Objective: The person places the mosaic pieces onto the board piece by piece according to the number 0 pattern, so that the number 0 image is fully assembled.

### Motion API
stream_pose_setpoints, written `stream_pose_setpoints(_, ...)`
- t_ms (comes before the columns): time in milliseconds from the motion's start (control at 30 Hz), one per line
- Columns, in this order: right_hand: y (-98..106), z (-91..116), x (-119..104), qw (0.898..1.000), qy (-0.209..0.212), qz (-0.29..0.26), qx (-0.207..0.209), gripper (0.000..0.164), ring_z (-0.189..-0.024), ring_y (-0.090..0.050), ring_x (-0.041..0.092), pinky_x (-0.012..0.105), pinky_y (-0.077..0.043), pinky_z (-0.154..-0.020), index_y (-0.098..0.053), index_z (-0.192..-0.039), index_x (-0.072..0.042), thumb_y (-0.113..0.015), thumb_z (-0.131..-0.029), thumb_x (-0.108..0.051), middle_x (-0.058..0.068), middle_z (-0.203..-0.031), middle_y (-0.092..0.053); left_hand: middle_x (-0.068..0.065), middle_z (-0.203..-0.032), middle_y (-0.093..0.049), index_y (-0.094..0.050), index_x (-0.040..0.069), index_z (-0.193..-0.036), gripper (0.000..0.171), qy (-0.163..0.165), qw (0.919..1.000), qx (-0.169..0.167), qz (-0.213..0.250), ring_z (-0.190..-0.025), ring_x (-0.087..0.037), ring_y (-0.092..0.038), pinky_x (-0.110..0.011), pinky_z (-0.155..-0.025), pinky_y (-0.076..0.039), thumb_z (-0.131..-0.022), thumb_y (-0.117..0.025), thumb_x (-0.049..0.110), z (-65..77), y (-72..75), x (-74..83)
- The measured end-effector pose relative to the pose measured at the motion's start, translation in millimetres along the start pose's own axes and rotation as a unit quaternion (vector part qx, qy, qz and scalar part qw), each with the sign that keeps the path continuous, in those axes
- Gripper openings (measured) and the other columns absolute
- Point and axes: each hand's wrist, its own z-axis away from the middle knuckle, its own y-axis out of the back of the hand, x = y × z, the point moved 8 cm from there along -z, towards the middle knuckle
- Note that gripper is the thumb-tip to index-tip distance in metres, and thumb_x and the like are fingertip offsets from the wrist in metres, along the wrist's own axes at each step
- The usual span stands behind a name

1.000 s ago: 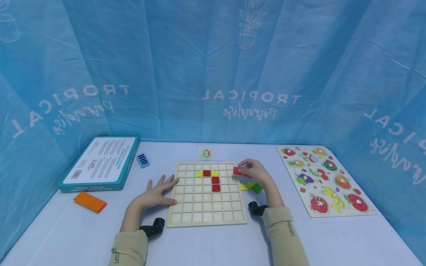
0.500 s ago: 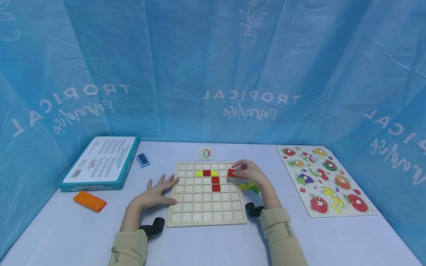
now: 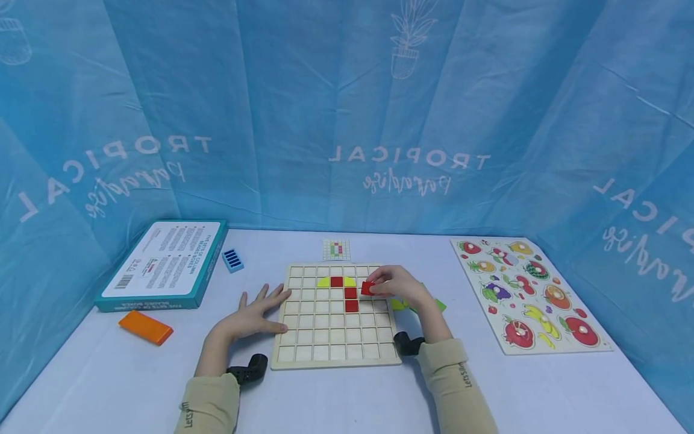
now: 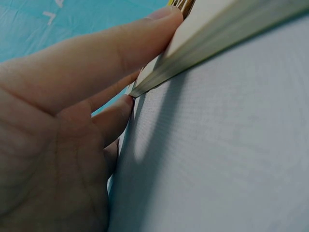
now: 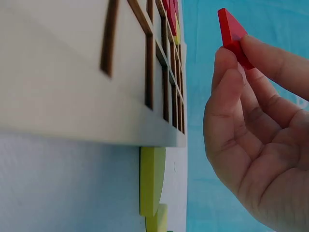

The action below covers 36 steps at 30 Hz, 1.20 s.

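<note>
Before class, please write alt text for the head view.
A right hand holds a red tile over a wooden grid board set with three red squares and two yellow tiles; the left hand touches its edge.

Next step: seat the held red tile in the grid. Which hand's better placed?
Likely the right hand: it pinches the red tile above the grid board, near the red squares lying in it. The left hand holds no tile; its fingers touch the grid board's left edge.
</note>
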Motion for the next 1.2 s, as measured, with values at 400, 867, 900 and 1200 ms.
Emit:
stream_pose_setpoints(400, -21, 8, -12, 0.996, 0.034, 0.018, -0.079, 0.011, -0.073, -0.057, 0.017, 0.030, -0.053, -0.068, -0.065, -0.093, -0.003, -0.061, -0.083, -0.003, 0.007, -0.086, -0.059, -0.018, -0.153, -0.013, -0.029, 0.007, -0.145, 0.090, 0.001, 1.0000, 0.000, -0.004, -0.139, -0.040, 0.008, -0.059, -0.103, 0.022, -0.071, -0.072, 0.035, 0.4, 0.6, 0.3)
stream_pose_setpoints(867, -42, 16, -19, 0.986, 0.056, 0.094, -0.124, 0.009, -0.066, -0.055, 0.017, 0.027, -0.049, -0.063, -0.063, -0.081, -0.004, -0.067, -0.077, 0.003, 0.004, -0.074, -0.061, -0.018, -0.153, -0.013, -0.029, 0.007, -0.144, 0.090, 0.002, 1.0000, -0.001, -0.001, -0.139, -0.039, 0.008, -0.058, -0.104, 0.022, -0.071, -0.072, 0.036, 0.2, 0.0, 0.7)
stream_pose_setpoints(900, -42, 16, -20, 0.986, 0.058, 0.101, -0.123, 0.009, -0.065, -0.055, 0.017, 0.027, -0.048, -0.063, -0.063, -0.080, -0.004, -0.068, -0.077, 0.003, 0.004, -0.073, -0.061, -0.018, -0.153, -0.013, -0.029, 0.007, -0.144, 0.090, 0.002, 1.0000, 0.000, 0.000, -0.140, -0.039, 0.008, -0.058, -0.104, 0.022, -0.071, -0.072, 0.036, 0.3, 0.3, 0.6)
stream_pose_setpoints(1200, -48, 16, -22, 0.976, 0.077, 0.158, -0.125, 0.012, -0.064, -0.055, 0.014, 0.026, -0.047, -0.062, -0.066, -0.075, -0.010, -0.071, -0.075, 0.001, -0.001, -0.069, -0.062, -0.018, -0.153, -0.013, -0.029, 0.007, -0.144, 0.090, 0.002, 1.0000, 0.001, -0.004, -0.139, -0.039, 0.008, -0.059, -0.104, 0.022, -0.071, -0.072, 0.036, 0.3, 0.3, 0.7)
